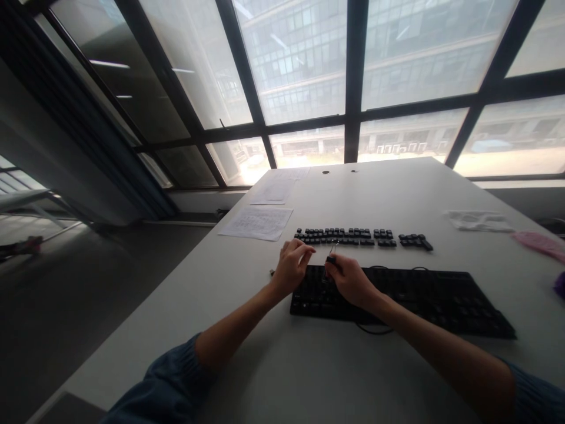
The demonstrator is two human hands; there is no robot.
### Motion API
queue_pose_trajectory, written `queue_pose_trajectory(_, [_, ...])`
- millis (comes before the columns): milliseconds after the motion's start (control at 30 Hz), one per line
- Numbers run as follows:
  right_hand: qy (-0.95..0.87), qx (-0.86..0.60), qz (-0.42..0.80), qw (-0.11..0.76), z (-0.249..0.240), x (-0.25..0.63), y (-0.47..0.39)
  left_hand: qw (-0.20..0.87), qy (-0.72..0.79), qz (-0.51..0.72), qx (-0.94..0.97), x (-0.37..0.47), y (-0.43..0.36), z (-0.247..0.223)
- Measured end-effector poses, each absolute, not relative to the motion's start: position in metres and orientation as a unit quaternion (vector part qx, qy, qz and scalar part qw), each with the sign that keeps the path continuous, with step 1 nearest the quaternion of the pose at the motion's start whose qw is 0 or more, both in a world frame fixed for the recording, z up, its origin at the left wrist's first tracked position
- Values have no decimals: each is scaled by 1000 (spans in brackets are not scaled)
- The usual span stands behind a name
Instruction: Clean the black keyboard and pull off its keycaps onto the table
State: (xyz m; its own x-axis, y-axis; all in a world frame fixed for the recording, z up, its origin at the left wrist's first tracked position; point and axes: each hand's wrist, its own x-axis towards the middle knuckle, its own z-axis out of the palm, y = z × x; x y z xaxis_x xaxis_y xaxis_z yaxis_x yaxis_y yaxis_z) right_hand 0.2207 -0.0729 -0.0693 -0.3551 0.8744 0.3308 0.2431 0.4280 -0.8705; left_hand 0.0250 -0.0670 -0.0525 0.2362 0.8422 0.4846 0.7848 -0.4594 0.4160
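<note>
My right hand (351,281) is closed round a small wire keycap puller (334,247), whose thin metal loops point up and away from me. A dark piece shows at its fingertips; its details are too small to tell. Beside it on the left, my left hand (291,265) hovers over the keyboard's left end, fingers bent, thumb and forefinger apart, with nothing visible between them. Below both hands lies a black keyboard (424,300), partly covered by them. Beyond it, loose black keycaps (359,232) stand in rows on the white table.
Printed sheets (258,222) lie at the table's left edge. On the right are a white cloth (479,221), a pink cloth (538,244) and a purple item (559,285). The keyboard's cable (375,331) loops out at its front. Large windows stand behind the table (379,194).
</note>
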Motion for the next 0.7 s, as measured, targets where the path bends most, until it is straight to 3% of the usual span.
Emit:
queue_pose_trajectory(200, [-761, -374, 359, 391, -71, 216, -80, 127, 502, 300, 801, 37, -111, -71])
queue_pose_trajectory(700, [-797, -333, 343, 370, -70, 216, -85, 122, 498, 296, 806, 34, -106, -82])
